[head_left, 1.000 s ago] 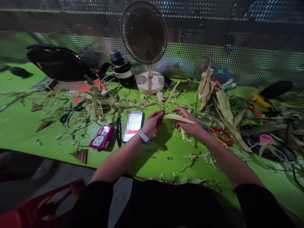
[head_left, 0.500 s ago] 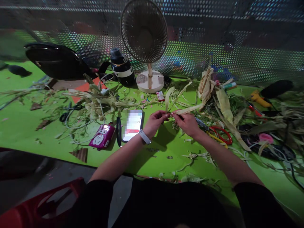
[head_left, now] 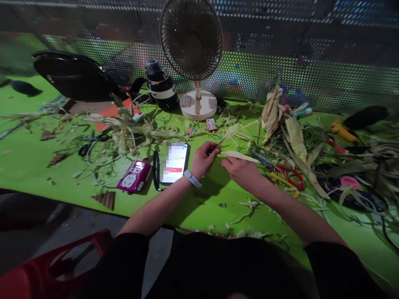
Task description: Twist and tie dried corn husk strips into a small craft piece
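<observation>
Above the green table my left hand (head_left: 204, 158) pinches the end of a pale corn husk strip (head_left: 230, 135), which points up and to the right. My right hand (head_left: 242, 169) is closed beside it, palm down, with a second husk strip (head_left: 241, 156) running along the top of its fingers. The right fingertips are partly hidden, and the join between the strips, if any, is too small to make out. Close to my right wrist lie red-handled scissors (head_left: 291, 176). Left of my left hand is a phone (head_left: 175, 164) with a lit screen.
A fan (head_left: 198, 106), a dark bottle (head_left: 162, 89) and a black bag (head_left: 75, 77) stand along the back. A purple power adapter (head_left: 134, 176) lies at left. Husk bundles (head_left: 272, 109), scraps and a yellow-handled tool (head_left: 343, 129) cover the right. A red chair (head_left: 28, 274) stands below.
My hands have moved slightly apart, the right one lower and turned more palm down. The husk strip at my right hand now lies shorter and clear of the bundle behind it.
</observation>
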`<state>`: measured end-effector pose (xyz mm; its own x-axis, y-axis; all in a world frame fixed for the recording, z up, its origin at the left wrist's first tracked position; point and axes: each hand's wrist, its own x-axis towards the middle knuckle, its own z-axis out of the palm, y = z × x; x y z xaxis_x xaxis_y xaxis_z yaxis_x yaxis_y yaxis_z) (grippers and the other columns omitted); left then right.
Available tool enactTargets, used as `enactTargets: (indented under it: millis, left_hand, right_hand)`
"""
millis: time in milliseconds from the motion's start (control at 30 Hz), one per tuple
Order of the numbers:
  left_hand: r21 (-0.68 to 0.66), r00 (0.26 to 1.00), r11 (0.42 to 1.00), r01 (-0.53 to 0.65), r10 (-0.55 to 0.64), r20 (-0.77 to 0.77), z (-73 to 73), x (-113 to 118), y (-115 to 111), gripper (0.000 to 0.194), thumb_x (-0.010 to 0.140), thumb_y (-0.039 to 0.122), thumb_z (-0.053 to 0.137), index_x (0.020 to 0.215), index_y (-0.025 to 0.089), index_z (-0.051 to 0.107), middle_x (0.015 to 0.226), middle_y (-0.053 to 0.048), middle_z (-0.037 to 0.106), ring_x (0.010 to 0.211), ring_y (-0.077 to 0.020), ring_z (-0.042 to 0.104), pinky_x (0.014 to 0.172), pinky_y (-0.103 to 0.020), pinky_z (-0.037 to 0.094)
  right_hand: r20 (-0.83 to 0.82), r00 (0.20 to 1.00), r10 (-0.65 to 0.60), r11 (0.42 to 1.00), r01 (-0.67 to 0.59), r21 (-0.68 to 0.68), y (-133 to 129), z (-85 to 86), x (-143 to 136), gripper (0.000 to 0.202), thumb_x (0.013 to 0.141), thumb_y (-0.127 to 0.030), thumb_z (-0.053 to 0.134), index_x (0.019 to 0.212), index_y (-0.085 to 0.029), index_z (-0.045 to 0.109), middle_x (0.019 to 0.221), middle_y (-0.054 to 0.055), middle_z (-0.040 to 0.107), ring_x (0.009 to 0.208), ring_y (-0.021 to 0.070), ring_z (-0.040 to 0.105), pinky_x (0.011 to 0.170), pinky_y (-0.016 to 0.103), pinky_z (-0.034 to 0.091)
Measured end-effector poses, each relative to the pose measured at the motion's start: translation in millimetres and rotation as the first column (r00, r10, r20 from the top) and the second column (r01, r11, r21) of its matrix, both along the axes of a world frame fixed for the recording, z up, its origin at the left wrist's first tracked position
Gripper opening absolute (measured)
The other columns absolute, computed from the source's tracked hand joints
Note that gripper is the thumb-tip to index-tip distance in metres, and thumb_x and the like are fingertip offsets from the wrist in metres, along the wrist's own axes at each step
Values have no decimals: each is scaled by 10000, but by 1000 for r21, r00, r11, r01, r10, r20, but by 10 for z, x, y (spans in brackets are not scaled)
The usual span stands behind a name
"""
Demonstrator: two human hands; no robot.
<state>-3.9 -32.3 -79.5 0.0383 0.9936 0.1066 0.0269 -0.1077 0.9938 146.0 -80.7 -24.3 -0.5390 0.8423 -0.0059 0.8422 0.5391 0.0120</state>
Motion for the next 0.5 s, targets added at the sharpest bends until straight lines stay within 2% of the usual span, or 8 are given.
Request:
enactTargets:
  millis: [100, 167, 267, 333, 400, 467, 500]
  left_hand:
    - [-37, 1000, 999, 27, -27, -12, 40, -3, -18, 177, 698, 297, 701, 784, 162, 626, 711, -5, 625, 655, -115, 549, 630, -246, 414]
    - [-114, 994, 991, 73, -63, 88, 66, -6, -20, 212, 683, 318, 717, 786, 155, 627, 713, -4, 623, 642, -106, 537, 620, -240, 407]
    - [-228, 969, 965, 129, -74, 234, 78, -3, -17, 249, 657, 334, 742, 777, 146, 631, 687, 6, 609, 594, -80, 502, 580, -222, 379]
    - [-253, 962, 961, 115, -44, 269, 63, 10, -19, 250, 638, 323, 757, 755, 144, 629, 663, 16, 598, 580, -73, 493, 578, -219, 381]
    - [-238, 962, 969, 70, -2, 272, 39, 28, -27, 241, 623, 301, 768, 738, 144, 625, 660, 19, 598, 603, -77, 513, 608, -222, 405]
    - [-222, 961, 975, 25, 38, 275, 22, 42, -34, 233, 613, 279, 776, 725, 145, 623, 663, 21, 598, 622, -78, 527, 625, -220, 416]
    - [-230, 956, 973, 15, 53, 289, 20, 45, -35, 230, 609, 271, 779, 722, 145, 624, 661, 22, 597, 618, -74, 526, 617, -215, 413]
  right_hand:
    - [-97, 995, -13, 998, 7, -60, 38, 67, 52, 257, 943, -222, 403, 961, -144, 647, 886, 110, 675, 710, 193, 588, 575, 292, 333]
    - [-258, 961, -100, 991, 72, -116, 127, 84, 133, 306, 954, -323, 400, 902, -148, 646, 804, 76, 667, 660, 171, 566, 573, 280, 342]
    - [-415, 889, -192, 975, 125, -184, 214, 87, 216, 326, 945, -355, 414, 847, -157, 654, 748, 45, 654, 649, 149, 559, 582, 259, 365]
    - [-387, 909, -158, 983, 106, -152, 187, 78, 197, 293, 932, -335, 436, 907, -163, 673, 850, 63, 675, 680, 154, 576, 590, 260, 375]
    - [-269, 962, -55, 995, 32, -90, 110, 55, 128, 267, 926, -256, 428, 984, -166, 672, 967, 96, 674, 715, 166, 592, 587, 270, 373]
    - [-174, 985, 15, 996, -30, -85, 45, 13, 54, 266, 912, -171, 406, 998, -154, 658, 977, 120, 670, 706, 173, 599, 572, 276, 370]
    - [-184, 983, 11, 993, -33, -113, 34, -17, 29, 255, 902, -152, 407, 981, -150, 650, 947, 118, 673, 693, 171, 601, 570, 274, 376]
